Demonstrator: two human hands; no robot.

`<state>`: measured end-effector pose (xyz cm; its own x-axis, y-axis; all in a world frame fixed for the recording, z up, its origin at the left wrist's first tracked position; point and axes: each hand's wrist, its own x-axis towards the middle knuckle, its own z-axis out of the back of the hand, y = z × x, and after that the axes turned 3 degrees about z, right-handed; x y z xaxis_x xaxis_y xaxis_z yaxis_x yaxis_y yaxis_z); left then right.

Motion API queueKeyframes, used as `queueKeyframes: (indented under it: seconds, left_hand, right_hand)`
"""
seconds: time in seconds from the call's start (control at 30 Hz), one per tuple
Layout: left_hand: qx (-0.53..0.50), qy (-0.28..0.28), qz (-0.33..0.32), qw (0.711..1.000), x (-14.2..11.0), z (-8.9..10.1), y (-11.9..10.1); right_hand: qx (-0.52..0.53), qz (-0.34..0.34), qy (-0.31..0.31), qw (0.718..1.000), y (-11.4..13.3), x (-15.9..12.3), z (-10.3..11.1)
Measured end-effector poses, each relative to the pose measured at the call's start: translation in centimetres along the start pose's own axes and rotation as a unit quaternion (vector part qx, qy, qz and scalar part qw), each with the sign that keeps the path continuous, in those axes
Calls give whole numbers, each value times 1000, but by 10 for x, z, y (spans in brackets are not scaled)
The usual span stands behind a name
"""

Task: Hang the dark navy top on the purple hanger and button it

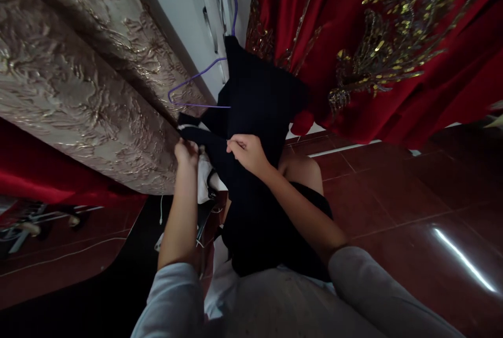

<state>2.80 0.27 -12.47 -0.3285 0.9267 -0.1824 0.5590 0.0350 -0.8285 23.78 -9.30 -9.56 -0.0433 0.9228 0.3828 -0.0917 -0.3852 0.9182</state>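
A black garment [255, 118] hangs in front of me, partly on a purple wire hanger [196, 78] whose hook rises near the white wall. My left hand [187, 152] is closed on the garment's left strap or edge, next to a white piece of cloth [204, 175]. My right hand [245, 152] pinches a fold of the same black fabric near its middle. The garment's lower part drapes down over my lap. My grey sleeves show at the bottom.
A beige brocade fabric [78, 81] with gold pattern hangs at the left. A red gown [393, 50] with gold embroidery hangs at the upper right. Glossy dark red floor tiles [412, 207] spread to the right. A dark table edge [70, 254] lies at lower left.
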Motion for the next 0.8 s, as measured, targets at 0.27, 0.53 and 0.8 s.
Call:
queueKeyframes:
  seconds: [0.27,0.53,0.8]
  left_hand:
    - [196,164,-6,967,-68,-2,46]
    - [392,509,-263,720,-139,-58,14]
    - [357,493,-241,756,-140,-61,41]
  right_hand:
    - [50,-122,-314,940,-46,-86,46]
    - [-36,28,-185,982,-4,-69,45]
    - [47,-107,37,992,-1,-84,50]
